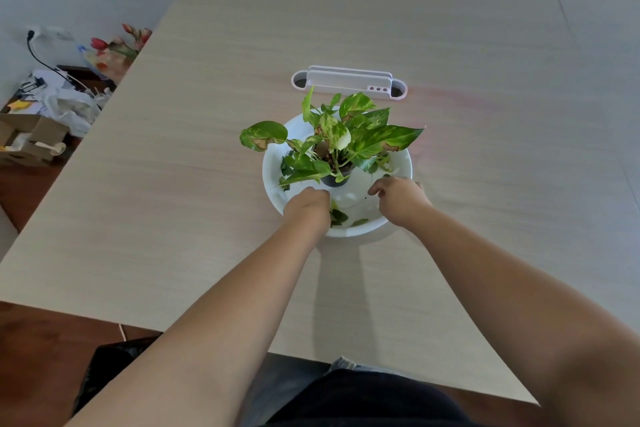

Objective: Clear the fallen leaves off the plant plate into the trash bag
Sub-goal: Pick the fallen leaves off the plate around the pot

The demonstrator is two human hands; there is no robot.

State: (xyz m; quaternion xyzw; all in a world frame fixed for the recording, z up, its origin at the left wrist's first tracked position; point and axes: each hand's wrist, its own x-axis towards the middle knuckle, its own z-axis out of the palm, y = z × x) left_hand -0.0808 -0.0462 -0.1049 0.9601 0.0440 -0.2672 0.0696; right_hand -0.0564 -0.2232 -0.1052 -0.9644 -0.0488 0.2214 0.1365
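A white round plate (401, 163) sits mid-table with a small dark pot (333, 180) of green and yellow leafy plant (343, 135) at its centre. Loose green leaves (337, 217) lie on the plate's near part, and more at its left (285, 170). My left hand (306, 206) reaches into the plate's near-left side, fingers curled down onto the plate; whether it holds a leaf is hidden. My right hand (401, 196) hovers over the plate's right side with fingers bent and pinched near a small dark leaf (386, 176). A black trash bag (104, 374) sits below the table's near edge at the left.
A white and pink desk organizer (349, 81) stands behind the plate. The pale wooden table (207, 149) spreads wide around it. On the floor to the left are a cardboard box (31, 142), plastic bags, cables and red tulips (121, 42).
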